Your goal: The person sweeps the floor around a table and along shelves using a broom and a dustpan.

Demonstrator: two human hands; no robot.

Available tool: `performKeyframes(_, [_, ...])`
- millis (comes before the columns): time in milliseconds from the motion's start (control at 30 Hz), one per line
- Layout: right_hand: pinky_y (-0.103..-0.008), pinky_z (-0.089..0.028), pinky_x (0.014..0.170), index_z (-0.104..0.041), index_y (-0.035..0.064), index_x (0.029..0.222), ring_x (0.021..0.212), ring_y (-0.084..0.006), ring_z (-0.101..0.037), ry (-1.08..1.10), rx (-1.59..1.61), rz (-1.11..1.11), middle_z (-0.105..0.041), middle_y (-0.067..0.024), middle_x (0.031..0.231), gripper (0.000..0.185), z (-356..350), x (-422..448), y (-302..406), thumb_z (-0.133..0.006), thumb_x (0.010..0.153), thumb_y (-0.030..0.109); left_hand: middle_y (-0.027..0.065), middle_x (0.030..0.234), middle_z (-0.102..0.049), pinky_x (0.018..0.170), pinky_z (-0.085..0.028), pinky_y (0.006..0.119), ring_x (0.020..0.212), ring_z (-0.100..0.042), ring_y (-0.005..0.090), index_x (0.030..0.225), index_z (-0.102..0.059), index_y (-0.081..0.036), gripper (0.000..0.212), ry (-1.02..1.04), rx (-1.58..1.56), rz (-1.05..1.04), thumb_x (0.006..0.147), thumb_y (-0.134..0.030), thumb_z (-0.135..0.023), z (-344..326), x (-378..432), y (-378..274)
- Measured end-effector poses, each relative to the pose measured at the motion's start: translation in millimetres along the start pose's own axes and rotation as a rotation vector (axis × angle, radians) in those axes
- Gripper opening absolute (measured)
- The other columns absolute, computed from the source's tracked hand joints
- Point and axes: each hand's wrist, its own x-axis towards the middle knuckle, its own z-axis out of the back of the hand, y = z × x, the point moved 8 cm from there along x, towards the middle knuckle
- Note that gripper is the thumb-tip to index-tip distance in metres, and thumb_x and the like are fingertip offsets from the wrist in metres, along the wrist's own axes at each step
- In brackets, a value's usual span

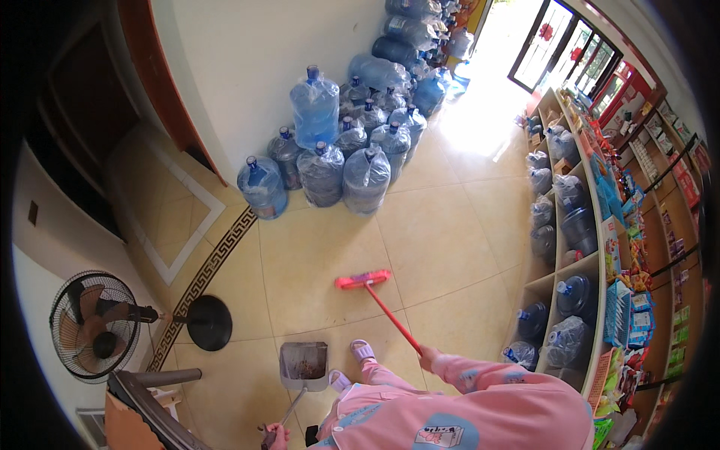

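My right hand (pixel 430 358) is closed around the red handle of a broom (pixel 363 279), whose pink head rests on the tiled floor ahead of my feet. At the bottom of the view, my left hand (pixel 278 436) grips the handle end of a long-handled dustpan (pixel 304 363). The pan lies on the floor in front of my slippers, with some dark debris inside. A few small specks of dirt (pixel 336 320) lie on the tiles between the broom head and the dustpan.
Large bagged water bottles (pixel 365 180) stand grouped against the wall ahead. A standing fan (pixel 95 326) with a round black base (pixel 209 323) is at left, near a dark chair (pixel 163 378). Shelves (pixel 593 264) of bottles and packaged goods line the right side.
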Motion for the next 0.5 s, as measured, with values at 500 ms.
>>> performKeyframes(500, [-0.0457,-0.042,0.059,-0.033,0.0245,0.115,0.064,-0.0369,-0.054,0.149,-0.322,0.469,-0.056,-0.0197,0.073,0.042,-29.5,-62.8,121.1,-0.041,0.074,0.023,0.0020,0.069,-0.048,0.042,-0.035,0.017,0.051,-0.047,0.0086,0.084,-0.041,-0.012,0.016,0.035,-0.959,0.430,0.078,-0.026,-0.048,-21.1,-96.7,0.8])
